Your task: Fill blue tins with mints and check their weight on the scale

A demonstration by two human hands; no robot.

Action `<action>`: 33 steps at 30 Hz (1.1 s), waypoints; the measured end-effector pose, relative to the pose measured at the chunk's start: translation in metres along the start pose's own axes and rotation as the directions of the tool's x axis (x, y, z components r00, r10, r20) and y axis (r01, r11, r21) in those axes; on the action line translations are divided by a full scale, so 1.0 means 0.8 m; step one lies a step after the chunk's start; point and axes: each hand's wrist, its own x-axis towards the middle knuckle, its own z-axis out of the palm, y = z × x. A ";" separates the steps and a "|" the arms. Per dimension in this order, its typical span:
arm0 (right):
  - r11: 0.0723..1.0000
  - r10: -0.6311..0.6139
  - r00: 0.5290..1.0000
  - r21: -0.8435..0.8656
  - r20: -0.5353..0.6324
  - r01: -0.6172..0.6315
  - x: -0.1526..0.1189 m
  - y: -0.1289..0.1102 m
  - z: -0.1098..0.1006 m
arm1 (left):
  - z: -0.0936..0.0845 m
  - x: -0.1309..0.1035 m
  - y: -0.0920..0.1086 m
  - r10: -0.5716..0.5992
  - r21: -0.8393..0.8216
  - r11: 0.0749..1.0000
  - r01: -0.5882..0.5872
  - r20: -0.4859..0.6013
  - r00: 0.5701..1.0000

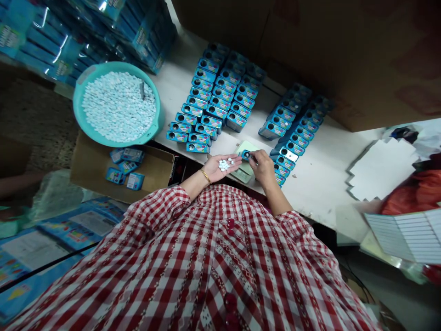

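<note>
My left hand [219,168] lies palm up with the fingers stretched out, and several white candies [225,164] rest on it. Its fingertips reach close to a small blue tin [245,155] that stands on a pale green scale [243,171]. At the tin's round opening is my right hand [263,166], its thumb and fingers pinched together; whatever they hold is too small to make out. Rows of blue tins [216,110] with round dark openings stand behind my hands, and more rows [294,138] run along the right.
A turquoise basin [158,108] full of white candies stands at the left, above a cardboard box [155,172] with several blue packs. Wrapped blue packs [44,37] are stacked at the back left. A large brown carton [327,50] and white card sheets [382,168] are at the right.
</note>
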 end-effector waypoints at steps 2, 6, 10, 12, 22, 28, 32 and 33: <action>1.000 -0.003 1.000 0.016 -0.015 0.003 0.001 0.001 -0.001 | -0.007 -0.005 0.003 0.014 -0.004 1.000 -0.014 -0.016 1.000; 0.997 0.076 0.985 0.006 -0.158 -0.076 -0.011 0.006 -0.014 | -0.031 -0.023 0.011 0.053 -0.037 0.998 -0.055 -0.054 0.997; 0.979 0.200 0.934 0.032 -0.295 -0.199 -0.027 0.026 -0.032 | -0.052 -0.037 0.015 0.096 -0.068 0.992 -0.103 -0.098 0.991; 0.968 0.248 0.900 0.061 -0.359 -0.243 -0.032 0.036 -0.036 | -0.056 -0.041 0.014 0.101 -0.071 0.991 -0.110 -0.120 0.988; 0.977 0.209 0.882 0.042 -0.422 -0.211 -0.027 0.016 -0.033 | -0.054 -0.044 0.005 0.045 -0.044 0.998 -0.049 -0.087 0.995; 0.996 -0.060 0.997 0.068 0.042 0.057 -0.031 -0.054 0.003 | -0.034 -0.037 -0.008 -0.024 -0.036 0.999 0.024 -0.002 1.000; 0.994 -0.091 0.988 -0.048 0.123 0.098 -0.032 -0.062 0.016 | -0.031 -0.033 -0.013 -0.033 -0.044 0.998 0.034 0.029 0.999; 0.991 -0.059 0.993 -0.116 0.098 0.070 -0.030 -0.055 0.014 | -0.033 -0.032 -0.013 -0.040 -0.045 0.998 0.041 0.026 0.999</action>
